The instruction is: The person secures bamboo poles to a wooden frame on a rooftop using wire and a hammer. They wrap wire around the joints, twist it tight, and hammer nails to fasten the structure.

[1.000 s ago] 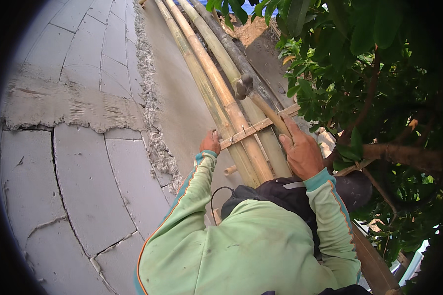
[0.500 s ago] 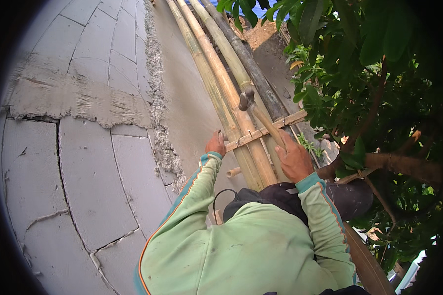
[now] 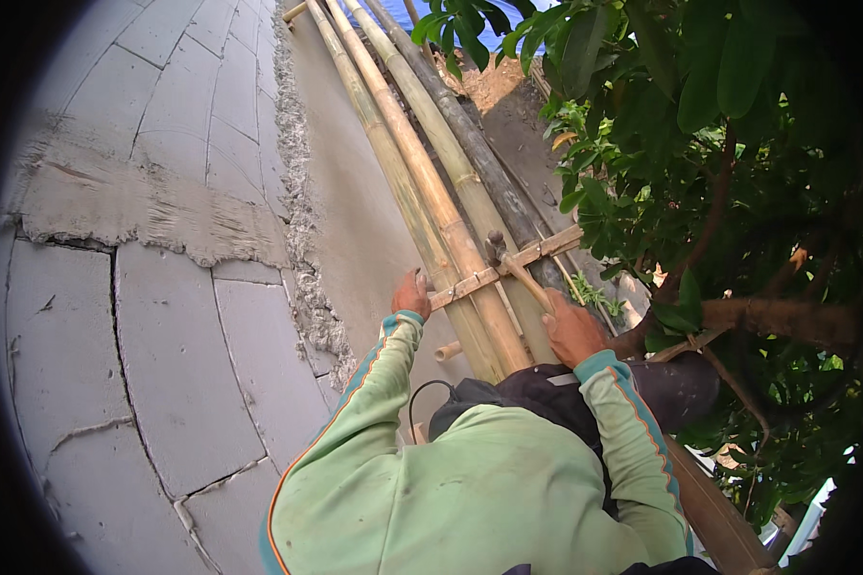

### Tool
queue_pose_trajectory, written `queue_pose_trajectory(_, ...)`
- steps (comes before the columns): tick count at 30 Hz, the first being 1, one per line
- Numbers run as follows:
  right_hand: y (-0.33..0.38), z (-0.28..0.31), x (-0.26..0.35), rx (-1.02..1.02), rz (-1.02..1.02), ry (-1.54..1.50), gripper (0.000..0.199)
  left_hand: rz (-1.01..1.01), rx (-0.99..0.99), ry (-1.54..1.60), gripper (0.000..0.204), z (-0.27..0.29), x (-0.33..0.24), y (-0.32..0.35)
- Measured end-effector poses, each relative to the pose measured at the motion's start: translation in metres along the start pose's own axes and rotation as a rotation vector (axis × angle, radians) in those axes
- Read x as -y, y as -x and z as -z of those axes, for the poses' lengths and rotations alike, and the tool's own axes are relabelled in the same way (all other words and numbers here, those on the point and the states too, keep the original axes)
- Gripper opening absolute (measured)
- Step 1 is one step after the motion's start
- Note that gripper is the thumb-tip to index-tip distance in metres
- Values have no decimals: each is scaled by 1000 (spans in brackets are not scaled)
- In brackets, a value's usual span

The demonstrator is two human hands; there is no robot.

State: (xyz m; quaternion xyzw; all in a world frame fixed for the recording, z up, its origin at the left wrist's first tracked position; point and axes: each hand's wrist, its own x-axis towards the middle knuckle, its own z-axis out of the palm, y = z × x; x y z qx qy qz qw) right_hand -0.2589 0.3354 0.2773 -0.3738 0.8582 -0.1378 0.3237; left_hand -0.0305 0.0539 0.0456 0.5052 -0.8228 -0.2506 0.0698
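Note:
My right hand (image 3: pixel 573 331) is wrapped round the wooden handle of a hammer (image 3: pixel 527 279). The hammer's head is down at a thin wooden slat (image 3: pixel 472 285), close to a nail standing in it. This slat lies crosswise over several long bamboo poles (image 3: pixel 462 235), with more nails along it. At the slat's left end my left hand (image 3: pixel 411 294) is closed, apparently holding that end; its fingertips are partly hidden.
On the left rises a wall of pale grey blocks (image 3: pixel 173 355) with a rough mortar edge (image 3: pixel 302 220). Leafy branches (image 3: pixel 700 192) crowd the right side, and a thick branch (image 3: pixel 777 321) reaches near my right arm. A short bamboo end (image 3: pixel 448 352) juts out below the slat.
The hammer has come down from above the poles to the slat. My right hand is slightly lower. The left hand stays at the slat's end, and the whole view has shifted a little.

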Motion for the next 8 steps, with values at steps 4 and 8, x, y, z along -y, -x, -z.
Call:
queue_pose_trajectory(4,27,64,13,-379,163,-217,52,49,76,37,41,2,-16,-1)
queue_pose_trajectory(8,44,100,54,-652,361,-502,55,78,89,49,43,16,-27,6)
